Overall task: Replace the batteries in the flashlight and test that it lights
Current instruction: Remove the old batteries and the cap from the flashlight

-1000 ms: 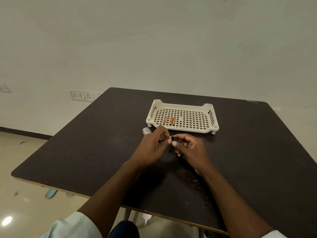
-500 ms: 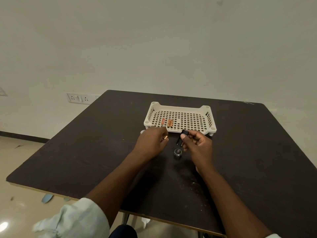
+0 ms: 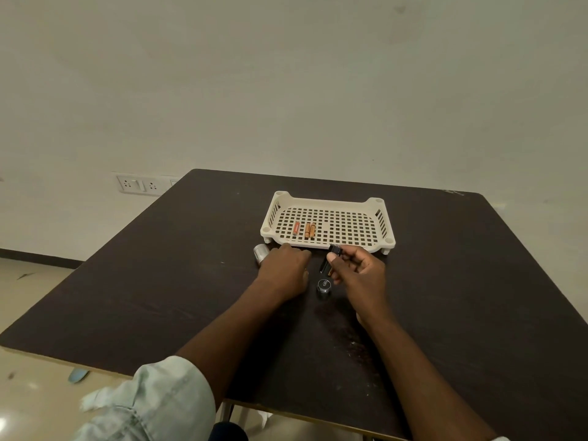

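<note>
Right hand point(image 3: 358, 270) pinches small black plastic battery holder point(image 3: 329, 261) upright for loading; left hand point(image 3: 284, 268) lies knuckles-up on dark table point(image 3: 159, 281), grip indeterminate.

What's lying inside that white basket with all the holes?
Inside the white basket, three small batteries lie toward its left side: one reddish, two orange ones side by side. The rest of the floor looks bare, though the near front wall hides a thin strip.

Dark table point(image 3: 461, 281): white slotted tray point(image 3: 327, 198), silver flashlight body point(image 3: 261, 252), round end cap point(image 3: 324, 286) on it.
</note>
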